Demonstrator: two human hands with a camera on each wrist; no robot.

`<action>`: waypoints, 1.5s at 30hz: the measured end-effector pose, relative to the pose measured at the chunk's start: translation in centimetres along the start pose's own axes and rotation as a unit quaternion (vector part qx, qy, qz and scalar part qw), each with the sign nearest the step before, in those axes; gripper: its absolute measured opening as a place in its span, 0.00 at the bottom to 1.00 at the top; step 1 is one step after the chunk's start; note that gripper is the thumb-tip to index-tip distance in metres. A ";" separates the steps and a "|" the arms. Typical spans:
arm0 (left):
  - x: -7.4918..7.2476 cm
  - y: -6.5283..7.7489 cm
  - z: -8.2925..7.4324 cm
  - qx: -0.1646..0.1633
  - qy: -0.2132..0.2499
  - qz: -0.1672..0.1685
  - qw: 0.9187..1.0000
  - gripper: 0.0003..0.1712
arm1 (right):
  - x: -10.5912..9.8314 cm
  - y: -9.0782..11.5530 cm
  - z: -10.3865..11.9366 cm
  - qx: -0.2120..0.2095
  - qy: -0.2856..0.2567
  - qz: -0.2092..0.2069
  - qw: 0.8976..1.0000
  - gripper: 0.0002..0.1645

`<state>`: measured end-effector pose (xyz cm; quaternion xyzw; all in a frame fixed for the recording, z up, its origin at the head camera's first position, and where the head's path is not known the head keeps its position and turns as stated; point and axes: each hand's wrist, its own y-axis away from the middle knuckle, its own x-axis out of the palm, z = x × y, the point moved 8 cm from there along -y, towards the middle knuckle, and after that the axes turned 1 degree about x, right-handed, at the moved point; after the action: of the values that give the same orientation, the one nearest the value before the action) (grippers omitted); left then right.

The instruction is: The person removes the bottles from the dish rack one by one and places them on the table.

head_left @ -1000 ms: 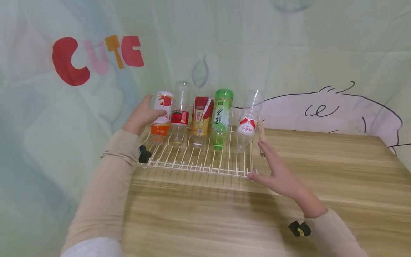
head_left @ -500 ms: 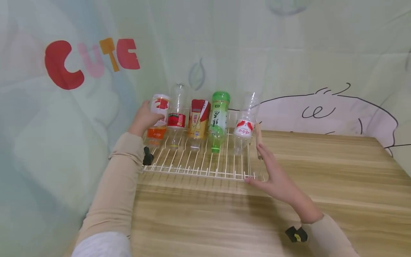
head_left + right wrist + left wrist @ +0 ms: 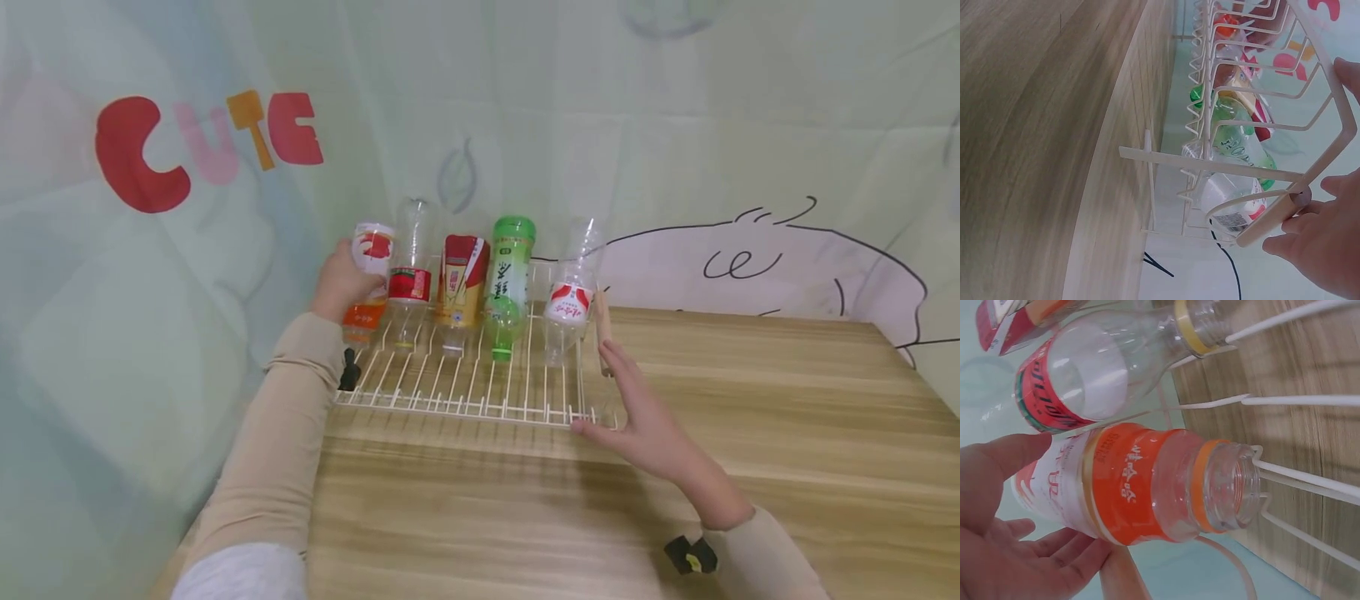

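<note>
In the head view my left hand (image 3: pixel 342 282) is at the leftmost bottle (image 3: pixel 372 247), thumb across its front and fingers behind. The left wrist view shows this bottle's orange-and-white label (image 3: pixel 1125 481) and its uncapped mouth, with thumb and fingers on opposite sides. It stands neck down in a white wire rack (image 3: pixel 450 407). Beside it lean a clear bottle with a red label (image 3: pixel 409 284), a red-and-gold bottle (image 3: pixel 461 283), a green bottle (image 3: pixel 512 267) and a clear bottle (image 3: pixel 568 302). My right hand (image 3: pixel 645 421) spreads at the rack's right end, fingers touching its wooden handle (image 3: pixel 1272 220).
The rack stands on a wood-grain table (image 3: pixel 480 508). Behind and to the left hangs a printed cloth (image 3: pixel 570 108) with coloured letters. A black wrist mount (image 3: pixel 692 557) sits by my right sleeve.
My left hand has closed in around the leftmost bottle, its fingers passing behind it. The right hand keeps its place at the rack's right end. The head view has shifted slightly.
</note>
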<state>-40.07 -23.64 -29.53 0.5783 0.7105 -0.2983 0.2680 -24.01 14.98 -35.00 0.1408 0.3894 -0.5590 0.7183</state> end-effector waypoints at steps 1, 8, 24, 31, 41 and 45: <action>0.0 0.0 0.0 0.001 -0.007 -0.004 1.000 0.40 | 0.0 0.0 0.0 -0.001 -0.002 -0.001 1.000 0.61; 0.1 0.0 0.2 -0.010 -0.037 -0.016 0.999 0.38 | 0.1 0.2 0.0 -0.003 -0.012 -0.001 1.000 0.61; 0.7 0.2 0.7 -0.058 -0.056 -0.009 0.997 0.39 | 0.0 0.5 0.0 -0.002 -0.018 -0.004 1.000 0.62; 0.5 0.2 0.9 -0.063 -0.045 -0.006 0.997 0.38 | 0.1 0.5 0.1 -0.007 -0.016 -0.007 1.000 0.62; -0.5 -0.1 1.0 -0.071 -0.008 -0.002 0.997 0.37 | 0.1 0.3 -0.1 0.002 -0.024 -0.005 1.000 0.62; -1.0 -0.2 0.8 -0.065 0.008 0.005 0.998 0.37 | 0.1 0.1 -0.2 0.003 -0.024 -0.003 1.000 0.62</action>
<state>-40.08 -24.89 -29.33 0.5654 0.7279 -0.2451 0.3006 -24.01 15.13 -35.22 0.1285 0.3711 -0.5654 0.7253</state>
